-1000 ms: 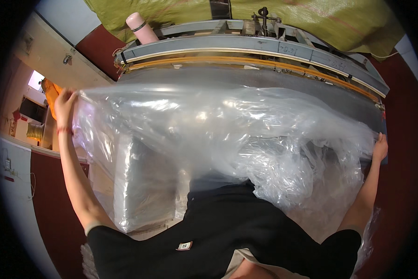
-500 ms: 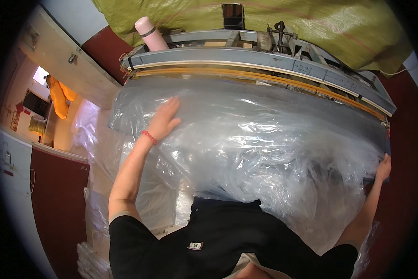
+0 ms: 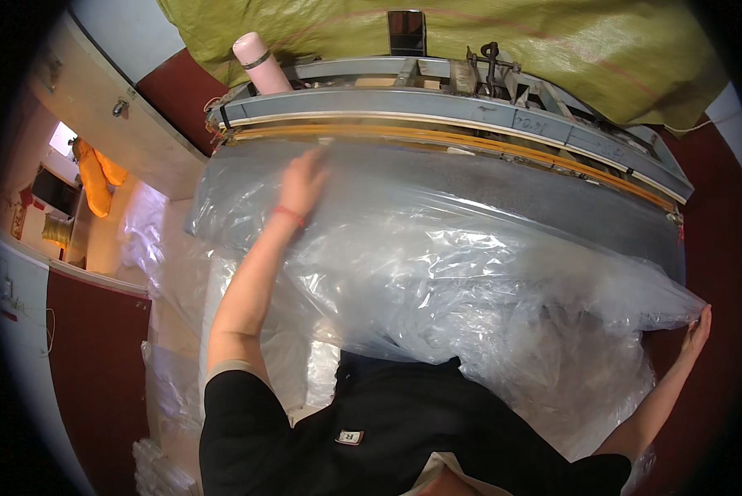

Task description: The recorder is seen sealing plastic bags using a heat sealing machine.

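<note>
A wide sheet of clear plastic film (image 3: pixel 420 256) lies in wrinkled folds over a dark grey work surface (image 3: pixel 553 194) and hangs down toward my body. My left hand (image 3: pixel 303 183) rests flat on the film at its far left part, fingers stretched out and slightly blurred. At the far right, my right hand (image 3: pixel 699 331) pinches the film's corner and pulls it taut past the surface's right edge. Just beyond the film runs a long metal frame (image 3: pixel 346 101) with orange strips (image 3: pixel 371 132) along its near side.
A pink bottle (image 3: pixel 263 66) stands at the frame's left end, and a metal clamp (image 3: pixel 491 70) is fixed farther right. Yellow-green sheeting (image 3: pixel 553 41) hangs behind. To the left is a door (image 3: pixel 107 91) by an opening; more film (image 3: pixel 168 397) lies below it.
My left hand has slid farther away and slightly right over the film. My right hand has moved right and nearer me, drawing the film's corner out beyond the surface.
</note>
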`<control>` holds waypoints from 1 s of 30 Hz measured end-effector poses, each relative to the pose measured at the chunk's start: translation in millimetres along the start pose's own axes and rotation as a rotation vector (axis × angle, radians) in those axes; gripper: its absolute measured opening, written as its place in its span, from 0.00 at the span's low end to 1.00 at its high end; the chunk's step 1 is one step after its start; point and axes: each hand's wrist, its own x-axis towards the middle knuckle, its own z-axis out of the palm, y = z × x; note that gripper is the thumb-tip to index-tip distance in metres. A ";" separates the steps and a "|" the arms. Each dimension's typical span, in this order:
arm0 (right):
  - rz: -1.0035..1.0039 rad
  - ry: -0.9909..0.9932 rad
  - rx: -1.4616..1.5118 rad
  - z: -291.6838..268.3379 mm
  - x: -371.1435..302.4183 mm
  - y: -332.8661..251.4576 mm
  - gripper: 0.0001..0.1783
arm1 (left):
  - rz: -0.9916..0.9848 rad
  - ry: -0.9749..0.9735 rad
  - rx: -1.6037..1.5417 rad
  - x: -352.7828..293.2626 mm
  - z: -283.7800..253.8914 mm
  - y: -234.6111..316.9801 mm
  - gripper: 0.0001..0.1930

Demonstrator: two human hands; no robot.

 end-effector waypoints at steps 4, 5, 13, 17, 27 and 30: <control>0.021 -0.020 -0.110 -15.3 27.2 17.7 0.23 | 0.058 -0.063 0.102 -1.9 3.6 -3.6 0.06; 0.043 -0.045 -0.181 -13.7 38.5 23.4 0.22 | 0.066 -0.060 0.143 -0.4 1.1 -2.1 0.06; -0.246 0.404 -0.887 146.8 69.8 21.7 0.18 | -0.624 0.459 -0.751 53.9 -14.8 -5.9 0.13; -0.569 0.372 -0.829 232.5 20.6 57.0 0.14 | -0.560 0.403 -0.261 54.0 1.0 -62.2 0.12; -0.482 0.133 -0.207 278.7 67.3 109.7 0.10 | -0.460 0.539 -0.555 68.0 21.0 -139.9 0.08; -0.516 0.325 -0.383 273.5 72.0 110.3 0.09 | -0.461 0.563 -0.497 68.3 21.6 -135.9 0.09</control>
